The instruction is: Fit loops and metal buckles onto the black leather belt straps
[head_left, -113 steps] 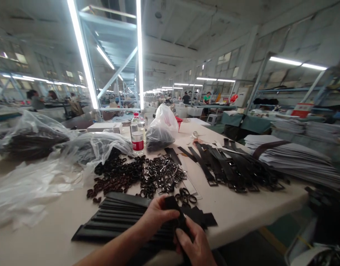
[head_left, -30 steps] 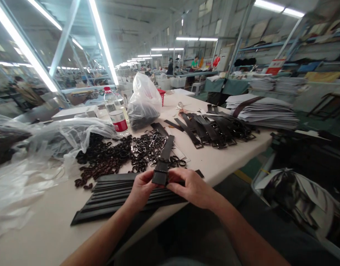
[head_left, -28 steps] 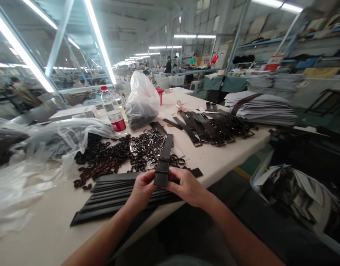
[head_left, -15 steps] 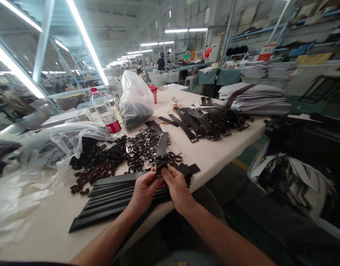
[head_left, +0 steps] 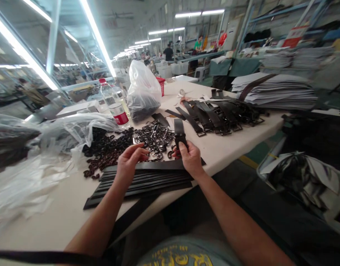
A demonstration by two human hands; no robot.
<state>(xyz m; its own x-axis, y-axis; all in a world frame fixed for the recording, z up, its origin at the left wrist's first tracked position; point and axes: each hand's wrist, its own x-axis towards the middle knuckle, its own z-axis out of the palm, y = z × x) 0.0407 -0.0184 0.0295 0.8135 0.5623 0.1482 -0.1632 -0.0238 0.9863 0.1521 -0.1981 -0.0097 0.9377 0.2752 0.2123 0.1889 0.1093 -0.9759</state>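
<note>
Black strap (head_left: 179,127): held up roughly upright above the table (head_left: 53,207), near its front edge, a dark band around it. Right hand (head_left: 191,158) clamped on the strap's lower end, thumb across its face. Left hand (head_left: 130,159) apart from the right, fingers parted and lightly bent, over the stacked black strips (head_left: 158,175), which lay along the front edge. Behind the hands: metal buckles (head_left: 155,133) in a heap; to their left, black loops (head_left: 111,140) beside brown loops (head_left: 99,162). Toward the right edge, buckled straps (head_left: 211,114) lay overlapping. Farther back stood a red-capped bottle (head_left: 120,111) and, just beside it, a filled plastic bag (head_left: 143,88). Crumpled clear plastic (head_left: 28,181) covered the left part.
</note>
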